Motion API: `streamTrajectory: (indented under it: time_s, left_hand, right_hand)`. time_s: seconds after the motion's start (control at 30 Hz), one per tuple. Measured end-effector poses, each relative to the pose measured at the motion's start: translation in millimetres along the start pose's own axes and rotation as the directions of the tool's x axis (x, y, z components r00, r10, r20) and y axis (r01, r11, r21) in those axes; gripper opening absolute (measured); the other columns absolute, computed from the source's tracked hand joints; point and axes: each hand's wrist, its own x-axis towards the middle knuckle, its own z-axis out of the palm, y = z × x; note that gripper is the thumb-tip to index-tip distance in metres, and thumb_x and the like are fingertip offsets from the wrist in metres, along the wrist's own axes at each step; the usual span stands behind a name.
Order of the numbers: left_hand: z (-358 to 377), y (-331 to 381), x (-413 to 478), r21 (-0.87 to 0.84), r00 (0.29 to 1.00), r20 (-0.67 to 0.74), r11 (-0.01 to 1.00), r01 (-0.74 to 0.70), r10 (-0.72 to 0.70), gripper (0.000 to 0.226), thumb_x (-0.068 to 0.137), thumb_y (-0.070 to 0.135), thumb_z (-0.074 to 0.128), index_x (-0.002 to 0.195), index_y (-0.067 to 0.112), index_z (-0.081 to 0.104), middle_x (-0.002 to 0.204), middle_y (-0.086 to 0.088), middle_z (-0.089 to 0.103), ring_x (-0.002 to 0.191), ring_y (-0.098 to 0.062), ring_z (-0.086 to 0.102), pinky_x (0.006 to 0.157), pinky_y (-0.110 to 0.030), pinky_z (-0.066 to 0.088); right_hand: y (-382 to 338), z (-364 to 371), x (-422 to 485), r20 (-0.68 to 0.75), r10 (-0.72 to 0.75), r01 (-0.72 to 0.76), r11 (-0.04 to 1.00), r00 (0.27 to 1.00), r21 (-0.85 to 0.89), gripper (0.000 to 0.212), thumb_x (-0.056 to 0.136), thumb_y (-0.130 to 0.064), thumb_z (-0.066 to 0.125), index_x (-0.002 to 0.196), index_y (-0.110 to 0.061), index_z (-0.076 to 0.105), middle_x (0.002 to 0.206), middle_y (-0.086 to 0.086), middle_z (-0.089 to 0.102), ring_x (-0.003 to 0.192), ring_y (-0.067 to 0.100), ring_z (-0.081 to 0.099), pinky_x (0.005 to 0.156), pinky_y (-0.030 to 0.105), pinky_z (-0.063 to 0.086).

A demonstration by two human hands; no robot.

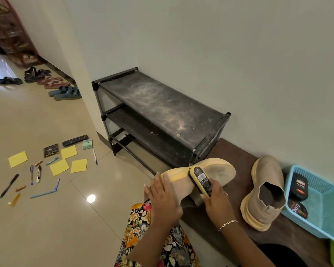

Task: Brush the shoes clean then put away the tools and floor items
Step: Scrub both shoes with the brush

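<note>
While brush (201,181) touches one: two shoes (218,169) (266,182), four notes (17,159) (68,151) (59,167) (78,165).

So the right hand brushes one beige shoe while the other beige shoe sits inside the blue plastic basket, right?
No. In the head view the other beige shoe stands on the dark brown surface beside the blue plastic basket, not inside it.

Second shoe (264,191) left of basket (307,226) (on bench (237,149)); polish (298,186) apparently inside.
</note>
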Motion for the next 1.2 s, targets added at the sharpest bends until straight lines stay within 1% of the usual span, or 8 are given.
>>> streamTrajectory:
  time_s: [0.13, 0.33, 0.43, 0.5, 0.7, 0.87, 1.07, 1.2]
  left_hand:
    - [-0.2, -3.1, 1.9, 0.014, 1.0, -0.005, 1.0, -0.013, 0.013, 0.11, 0.044, 0.04, 0.074, 0.136, 0.004, 0.026, 0.134, -0.023, 0.045, 0.125, -0.04, 0.043, 0.103, -0.058, 0.018]
    - [-2.0, -2.4, 1.1, 0.075, 1.0, -0.023, 0.997, -0.006, 0.008, 0.113, 0.036, 0.042, 0.079, 0.132, 0.001, 0.035, 0.126, -0.021, 0.052, 0.116, -0.037, 0.053, 0.097, -0.057, 0.029]
    - [-0.5, -4.1, 4.8, 0.124, 0.999, -0.032, 0.992, -0.02, 0.025, 0.109, 0.038, 0.044, 0.077, 0.13, 0.001, 0.039, 0.124, -0.022, 0.055, 0.113, -0.038, 0.056, 0.096, -0.057, 0.029]
    - [-1.1, -4.1, 5.6, 0.145, 0.999, -0.032, 0.989, -0.022, 0.027, 0.107, 0.039, 0.043, 0.079, 0.129, 0.0, 0.041, 0.122, -0.023, 0.056, 0.112, -0.038, 0.057, 0.094, -0.058, 0.03]
    - [-1.8, -0.8, 2.7, 0.199, 0.999, -0.014, 0.98, -0.03, 0.033, 0.092, 0.051, 0.037, 0.08, 0.126, -0.004, 0.046, 0.122, -0.027, 0.055, 0.11, -0.04, 0.057, 0.091, -0.062, 0.038]
    - [1.2, -5.4, 6.3, 0.176, 1.0, -0.017, 0.984, -0.021, 0.024, 0.07, 0.071, 0.038, 0.049, 0.128, -0.002, 0.041, 0.124, -0.026, 0.054, 0.113, -0.04, 0.055, 0.094, -0.06, 0.035]
    - [0.8, -3.3, 2.2, 0.194, 0.998, -0.046, 0.98, -0.035, 0.045, 0.085, 0.054, 0.032, 0.079, 0.125, -0.005, 0.049, 0.122, -0.027, 0.054, 0.111, -0.04, 0.056, 0.092, -0.062, 0.037]
    - [3.7, -8.7, 4.9, 0.197, 0.999, -0.03, 0.98, -0.026, 0.033, 0.072, 0.07, 0.039, 0.055, 0.127, -0.003, 0.043, 0.124, -0.025, 0.054, 0.112, -0.039, 0.056, 0.094, -0.059, 0.034]
  right_hand:
    - [-3.3, 19.0, -22.1, 0.156, -0.251, 0.255, 0.967, 0.955, -0.009, 0.055, 0.092, -0.034, 0.047, 0.14, -0.017, 0.025, 0.137, 0.006, 0.038, 0.118, 0.021, 0.044, 0.096, 0.028, 0.038]
    - [6.9, 1.0, 6.8, -0.041, 0.12, -0.116, 0.989, 0.992, 0.095, 0.051, 0.091, -0.022, 0.054, 0.136, -0.014, 0.03, 0.134, 0.014, 0.045, 0.116, 0.028, 0.048, 0.091, 0.036, 0.044]
    - [-2.7, 15.9, -13.9, 0.141, -0.193, 0.196, 0.981, 0.971, -0.006, 0.055, 0.092, -0.026, 0.051, 0.14, -0.015, 0.026, 0.136, 0.008, 0.04, 0.116, 0.022, 0.045, 0.092, 0.027, 0.038]
    - [5.2, 14.9, -13.0, 0.185, -0.25, 0.269, 0.959, 0.95, -0.089, 0.057, 0.092, -0.03, 0.05, 0.141, -0.018, 0.023, 0.138, 0.004, 0.038, 0.118, 0.019, 0.043, 0.094, 0.024, 0.036]
    - [11.9, -0.1, 14.4, -0.067, 0.135, -0.13, 0.989, 0.989, 0.075, 0.053, 0.09, -0.022, 0.055, 0.137, -0.016, 0.03, 0.134, 0.012, 0.046, 0.117, 0.029, 0.047, 0.093, 0.038, 0.044]
    - [-1.0, 7.9, -11.8, 0.204, -0.288, 0.311, 0.946, 0.935, -0.09, 0.055, 0.093, -0.03, 0.048, 0.141, -0.018, 0.024, 0.138, 0.003, 0.038, 0.119, 0.018, 0.043, 0.097, 0.024, 0.035]
    - [14.7, -15.3, 25.1, -0.045, 0.121, -0.119, 0.992, 0.992, 0.034, 0.049, 0.092, -0.023, 0.053, 0.135, -0.016, 0.031, 0.134, 0.012, 0.047, 0.115, 0.03, 0.05, 0.093, 0.036, 0.044]
    - [-6.7, 5.2, -10.8, 0.2, -0.244, 0.251, 0.968, 0.949, -0.01, 0.051, 0.091, -0.027, 0.054, 0.136, -0.019, 0.03, 0.13, 0.002, 0.044, 0.114, 0.02, 0.047, 0.092, 0.027, 0.038]
